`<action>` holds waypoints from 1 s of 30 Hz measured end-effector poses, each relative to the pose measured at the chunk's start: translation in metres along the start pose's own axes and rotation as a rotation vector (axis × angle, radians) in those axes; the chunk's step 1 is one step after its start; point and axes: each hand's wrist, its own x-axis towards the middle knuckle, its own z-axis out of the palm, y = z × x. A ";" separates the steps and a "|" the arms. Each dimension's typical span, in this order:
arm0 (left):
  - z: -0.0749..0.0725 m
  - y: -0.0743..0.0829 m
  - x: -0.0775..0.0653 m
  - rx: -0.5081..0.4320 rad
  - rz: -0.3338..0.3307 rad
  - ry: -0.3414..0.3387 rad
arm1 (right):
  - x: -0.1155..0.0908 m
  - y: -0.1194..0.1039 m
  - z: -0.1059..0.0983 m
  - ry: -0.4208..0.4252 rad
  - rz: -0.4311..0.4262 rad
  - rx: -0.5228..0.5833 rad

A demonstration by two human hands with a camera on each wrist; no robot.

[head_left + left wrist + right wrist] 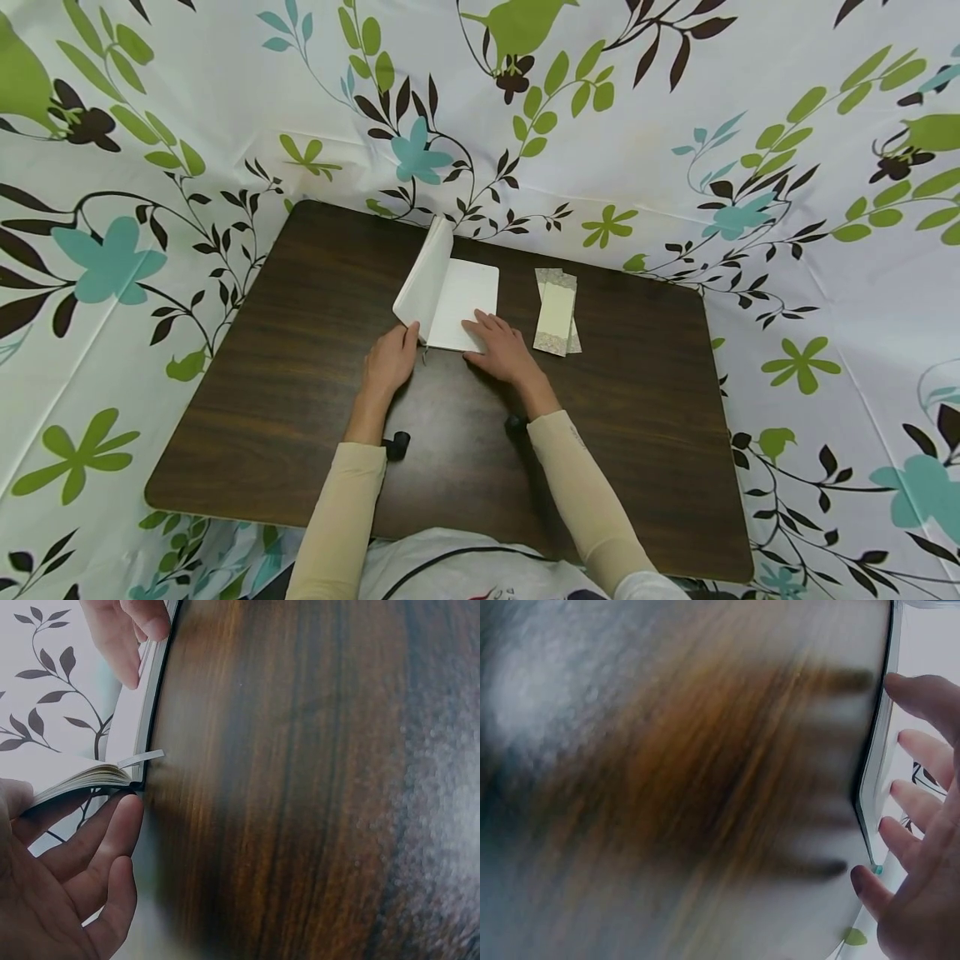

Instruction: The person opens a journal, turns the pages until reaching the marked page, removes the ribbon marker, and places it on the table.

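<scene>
A notebook (468, 287) with blank white pages lies open on the table. Its left part (427, 279) stands raised at a steep tilt, and a thin ribbon marker (142, 758) pokes out at the spine. My left hand (390, 360) pinches the lower edge of that raised part, thumb over the pages and fingers beneath the dark cover, as the left wrist view shows. On the flat right page rests my right hand (506, 350), its fingers spread; in the right wrist view the thumb is at the notebook's near edge (867, 769).
Two pale patterned paper strips (556, 317) overlap to the right of the notebook on the dark wooden table (637, 417). Behind the table's far edge hangs a white curtain (645, 158) printed with leaves, flowers and birds.
</scene>
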 end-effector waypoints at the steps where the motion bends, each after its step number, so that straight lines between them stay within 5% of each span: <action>1: 0.000 0.000 0.000 -0.002 0.002 0.001 | 0.000 0.001 0.000 0.001 -0.003 0.003; 11: 0.002 -0.003 0.000 -0.025 -0.002 -0.006 | -0.002 0.004 -0.003 0.035 -0.032 -0.001; 16: 0.002 -0.003 -0.001 -0.042 -0.002 -0.012 | -0.002 0.008 -0.002 0.135 -0.035 -0.023; 24: 0.002 -0.003 0.000 -0.030 -0.015 -0.035 | 0.009 0.004 0.002 0.358 0.161 0.134; 30: 0.002 -0.001 0.001 -0.022 -0.025 -0.025 | 0.018 -0.010 0.000 0.299 0.184 0.194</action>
